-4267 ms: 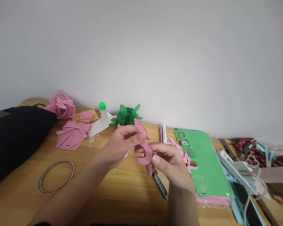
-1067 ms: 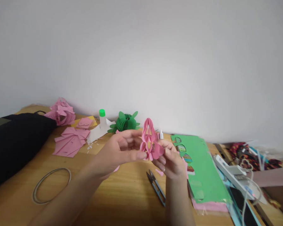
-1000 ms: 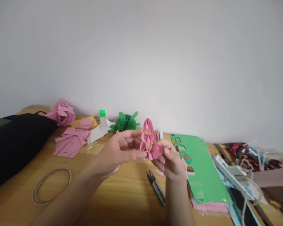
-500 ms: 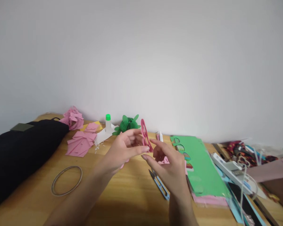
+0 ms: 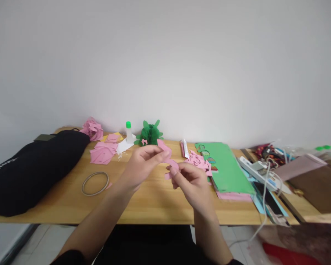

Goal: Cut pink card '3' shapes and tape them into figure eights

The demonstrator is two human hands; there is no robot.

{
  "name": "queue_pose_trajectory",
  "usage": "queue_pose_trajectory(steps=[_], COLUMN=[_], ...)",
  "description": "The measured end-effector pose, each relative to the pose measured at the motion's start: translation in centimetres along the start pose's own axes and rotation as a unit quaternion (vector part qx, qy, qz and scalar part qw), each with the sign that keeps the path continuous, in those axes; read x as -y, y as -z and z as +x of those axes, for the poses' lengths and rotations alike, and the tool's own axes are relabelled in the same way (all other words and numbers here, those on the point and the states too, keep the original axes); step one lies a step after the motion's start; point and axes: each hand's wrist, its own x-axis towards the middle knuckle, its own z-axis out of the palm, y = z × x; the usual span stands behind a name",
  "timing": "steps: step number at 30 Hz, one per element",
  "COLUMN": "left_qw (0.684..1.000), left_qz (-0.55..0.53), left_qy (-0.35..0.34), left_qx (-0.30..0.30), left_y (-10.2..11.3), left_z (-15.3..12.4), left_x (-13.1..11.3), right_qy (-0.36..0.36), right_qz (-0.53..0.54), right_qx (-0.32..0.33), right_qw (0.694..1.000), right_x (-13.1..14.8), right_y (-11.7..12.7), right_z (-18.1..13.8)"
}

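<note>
Between my hands, above the table, is a curvy pink paper cutout (image 5: 173,163). My left hand (image 5: 143,162) pinches its upper end between thumb and fingers. The thumb and fingers of my right hand (image 5: 191,184) are closed on its lower end. Just behind my left hand stands a green folded-paper ball with leaf-like flaps (image 5: 150,134), a small pink paper shape (image 5: 144,142) on its front. Beyond my right hand lies a pile of pink paper cutouts (image 5: 197,160).
A metal ring (image 5: 84,187) lies at the left beside a black bag (image 5: 49,162). Pink paper sheets (image 5: 103,152) and a glue stick (image 5: 129,132) are behind. Green sheets (image 5: 228,169), a tube (image 5: 184,149) and a power strip (image 5: 257,172) are on the right.
The pink paper has turned from edge-on to flat side showing. My right hand has closed on its lower end. The view has tilted down, bringing the table's front edge into sight.
</note>
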Motion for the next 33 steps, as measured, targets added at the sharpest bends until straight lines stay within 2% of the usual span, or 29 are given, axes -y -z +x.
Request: queue_pose_trajectory(steps=[3,7,11,16,19,23,27,33], left_qw=[0.999,0.995,0.991,0.984,0.981,0.98,0.985,0.992], left_qz=[0.037,0.098,0.128,0.147,0.175,0.193,0.173,0.117], left_qy=[-0.011,-0.002,0.042,0.093,0.088,0.044,-0.005,-0.045], left_qx=[-0.017,-0.031,-0.011,0.023,0.016,0.008,0.002,-0.014], left_y=[-0.5,-0.5,1.2,3.9,4.6,5.0,5.9,7.3], left_z=[-0.9,-1.4,-1.3,-2.5,-3.6,-4.3,-4.4,-4.9], left_x=[0.5,1.9,4.7,8.4,9.3,9.3,9.3,8.9], right_qy=[-0.042,-0.092,-0.151,-0.175,-0.163,-0.124,-0.055,-0.08], right_qz=[0.079,0.092,0.075,0.018,-0.034,-0.095,-0.147,-0.049], right_qx=[-0.001,-0.017,-0.029,-0.052,-0.06,-0.06,-0.02,0.032], right_qw=[0.996,0.991,0.985,0.983,0.984,0.986,0.987,0.995], right_x=[-0.6,-1.8,-4.8,-8.0,-7.8,-6.2,-5.1,-4.3], right_y=[0.1,-0.1,-1.2,-2.8,-3.1,-3.2,-3.3,-3.9], right_z=[-1.3,-2.3,-3.1,-4.6,-5.5,-5.9,-5.3,-4.0])
